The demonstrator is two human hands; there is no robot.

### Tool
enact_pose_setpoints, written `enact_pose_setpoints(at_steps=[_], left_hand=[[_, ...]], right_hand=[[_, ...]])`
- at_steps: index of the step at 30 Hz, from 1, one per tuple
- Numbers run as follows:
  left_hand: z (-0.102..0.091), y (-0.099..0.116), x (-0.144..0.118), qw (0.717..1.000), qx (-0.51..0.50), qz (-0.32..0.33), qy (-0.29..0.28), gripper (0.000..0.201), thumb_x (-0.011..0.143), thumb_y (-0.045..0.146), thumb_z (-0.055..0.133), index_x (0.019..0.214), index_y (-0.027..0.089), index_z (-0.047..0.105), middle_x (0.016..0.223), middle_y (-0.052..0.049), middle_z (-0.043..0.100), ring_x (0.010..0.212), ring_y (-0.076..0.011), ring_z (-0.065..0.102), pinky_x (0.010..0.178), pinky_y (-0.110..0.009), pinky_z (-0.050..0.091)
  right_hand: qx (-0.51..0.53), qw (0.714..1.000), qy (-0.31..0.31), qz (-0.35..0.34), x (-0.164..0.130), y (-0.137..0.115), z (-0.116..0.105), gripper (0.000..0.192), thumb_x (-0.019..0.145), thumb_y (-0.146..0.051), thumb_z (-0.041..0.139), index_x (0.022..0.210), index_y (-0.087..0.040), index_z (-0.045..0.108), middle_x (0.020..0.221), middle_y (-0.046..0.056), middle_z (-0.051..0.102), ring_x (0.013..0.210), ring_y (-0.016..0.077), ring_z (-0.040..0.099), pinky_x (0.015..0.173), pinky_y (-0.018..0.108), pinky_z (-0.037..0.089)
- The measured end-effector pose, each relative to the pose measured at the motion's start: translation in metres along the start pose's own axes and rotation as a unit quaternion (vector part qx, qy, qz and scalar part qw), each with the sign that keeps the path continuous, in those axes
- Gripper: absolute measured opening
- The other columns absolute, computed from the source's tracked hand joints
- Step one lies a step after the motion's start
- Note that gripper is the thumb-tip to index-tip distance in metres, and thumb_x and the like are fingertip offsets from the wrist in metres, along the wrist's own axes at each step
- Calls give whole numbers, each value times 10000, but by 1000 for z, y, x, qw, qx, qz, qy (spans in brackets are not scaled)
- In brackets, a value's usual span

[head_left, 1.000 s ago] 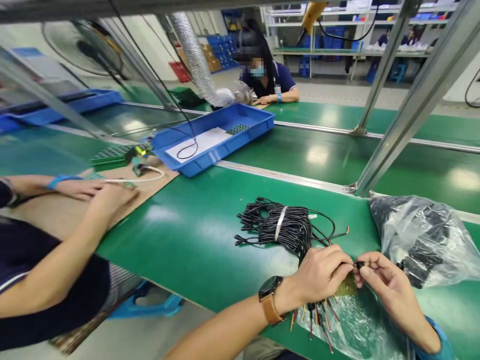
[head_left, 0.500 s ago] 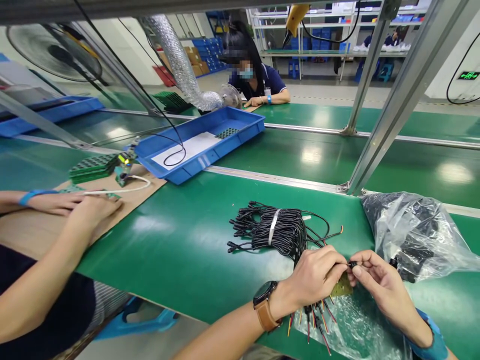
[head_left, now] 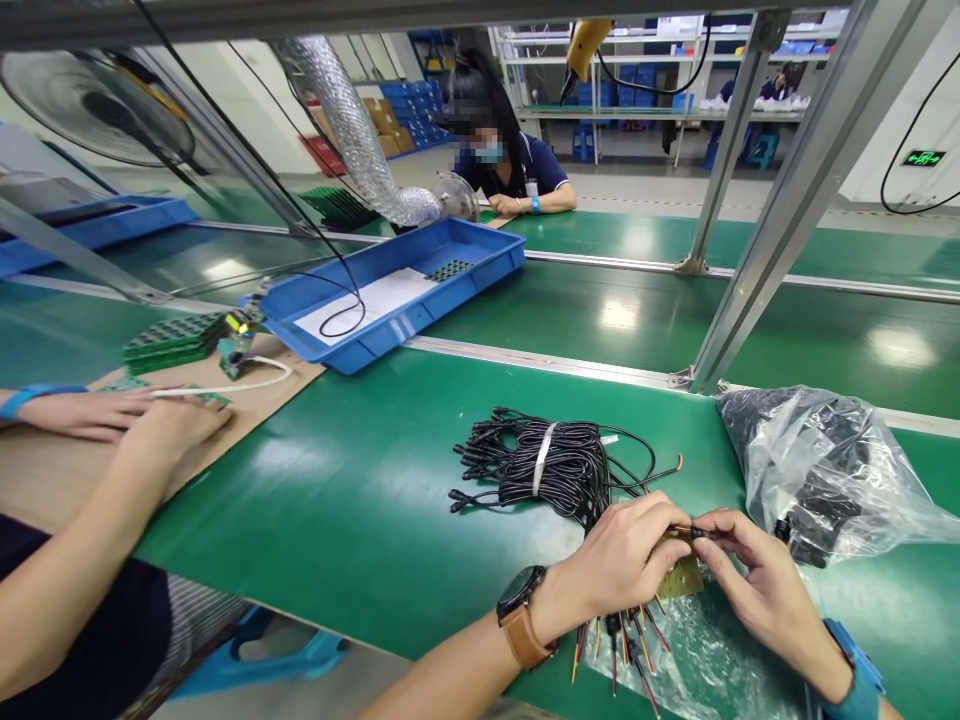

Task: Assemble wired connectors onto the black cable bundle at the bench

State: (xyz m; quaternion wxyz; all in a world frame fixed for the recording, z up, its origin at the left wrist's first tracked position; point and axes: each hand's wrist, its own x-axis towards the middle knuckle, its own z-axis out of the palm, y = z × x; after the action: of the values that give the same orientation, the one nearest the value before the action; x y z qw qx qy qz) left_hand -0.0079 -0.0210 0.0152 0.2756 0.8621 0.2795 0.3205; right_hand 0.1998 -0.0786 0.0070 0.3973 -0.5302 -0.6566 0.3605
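Note:
My left hand [head_left: 630, 555] is closed in a pinch on the stripped end of a black cable, where thin coloured wires [head_left: 681, 528] show at the fingertips. Against it, my right hand [head_left: 761, 575] pinches a small black sleeve-like part [head_left: 698, 533] that meets those wires. A bundle of black cables [head_left: 551, 462], tied with a white band, lies just beyond my left hand. Several loose red, yellow and black wire ends [head_left: 616, 650] stick out below that hand. A small yellowish piece [head_left: 679, 578] sits under the fingertips, partly hidden.
A clear bag of black parts [head_left: 832, 480] stands at right; flat clear plastic [head_left: 705, 650] lies below my hands. A blue tray [head_left: 375, 355] and metal post [head_left: 742, 250] are beyond. At left, a co-worker's hands [head_left: 176, 425] rest near green boards [head_left: 176, 340]. Another person sits opposite.
My fingertips have come closer together, and the black part now sits against the wires at my left fingers. The whole view has shifted slightly; the cable bundle stays in place.

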Motion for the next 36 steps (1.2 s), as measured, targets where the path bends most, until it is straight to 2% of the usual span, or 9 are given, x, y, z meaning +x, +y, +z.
enact_pose_setpoints(at_steps=[2, 5, 10, 14, 17, 22, 29, 32, 36], left_hand=[[-8, -2, 2, 999, 0, -15, -35, 197, 947, 183, 580, 1138, 144, 556, 1038, -84, 660, 928, -205, 650, 783, -308, 538], [-14, -5, 4, 997, 27, -44, -50, 57, 951, 160, 554, 1007, 164, 567, 943, -54, 650, 842, -190, 636, 729, -294, 517], [-5, -11, 1, 999, 49, 7, -24, 131, 982, 175, 511, 875, 171, 588, 785, -17, 632, 692, -153, 602, 646, -266, 459], [3, -15, -2, 997, 69, 20, 3, 164, 937, 111, 476, 836, 167, 592, 726, -16, 613, 632, -151, 573, 590, -266, 421], [6, -18, -4, 996, 84, 20, -2, 172, 908, 89, 470, 811, 169, 588, 693, -10, 598, 602, -146, 559, 568, -265, 402], [7, -20, -5, 995, 97, 12, -19, 170, 908, 82, 478, 819, 169, 594, 697, -6, 602, 600, -145, 563, 567, -264, 398], [-6, -12, 5, 997, 71, 10, -31, 118, 975, 166, 495, 942, 162, 608, 850, -45, 665, 763, -181, 638, 696, -288, 494], [-7, -13, 5, 997, 72, 11, -16, 151, 953, 140, 482, 877, 161, 610, 796, -44, 667, 708, -175, 639, 666, -286, 501], [2, -18, -1, 997, 70, 20, -9, 126, 839, 103, 535, 827, 169, 642, 757, -27, 704, 688, -161, 667, 634, -261, 497]], right_hand=[[-1, 1000, 5, 8, 0, 1, 0, 181, 1004, -361, 596, 1079, -210, 662, 1006, 83, 728, 908, 221, 714, 806, 289, 602], [-2, 1000, 4, 9, 1, 3, 2, 184, 999, -362, 604, 1077, -207, 666, 990, 82, 731, 904, 223, 713, 801, 293, 604], [11, 1000, -14, -8, 2, 4, 9, 170, 1025, -339, 556, 1063, -206, 656, 988, 80, 715, 900, 207, 705, 829, 299, 593], [-2, 999, -29, -41, 3, 5, 13, 137, 1031, -296, 538, 1031, -207, 642, 969, 80, 697, 866, 200, 682, 788, 296, 576], [-22, 996, -28, -78, 4, 3, 17, 109, 1029, -249, 529, 1026, -219, 634, 977, 79, 698, 862, 200, 679, 781, 304, 565], [-39, 994, -26, -100, 7, 0, 20, 119, 1032, -241, 516, 1015, -225, 633, 966, 87, 712, 842, 209, 682, 761, 322, 563], [-47, 996, 18, -67, 8, 2, 10, 108, 1006, -285, 572, 1034, -218, 652, 981, 85, 721, 876, 220, 701, 782, 312, 578], [-41, 997, 18, -65, 7, 6, 8, 122, 992, -307, 591, 1008, -215, 668, 959, 90, 727, 869, 228, 710, 776, 306, 593], [-32, 992, 25, -115, 4, 25, 11, 100, 947, -313, 655, 952, -225, 703, 907, 78, 748, 806, 220, 739, 740, 260, 616]])
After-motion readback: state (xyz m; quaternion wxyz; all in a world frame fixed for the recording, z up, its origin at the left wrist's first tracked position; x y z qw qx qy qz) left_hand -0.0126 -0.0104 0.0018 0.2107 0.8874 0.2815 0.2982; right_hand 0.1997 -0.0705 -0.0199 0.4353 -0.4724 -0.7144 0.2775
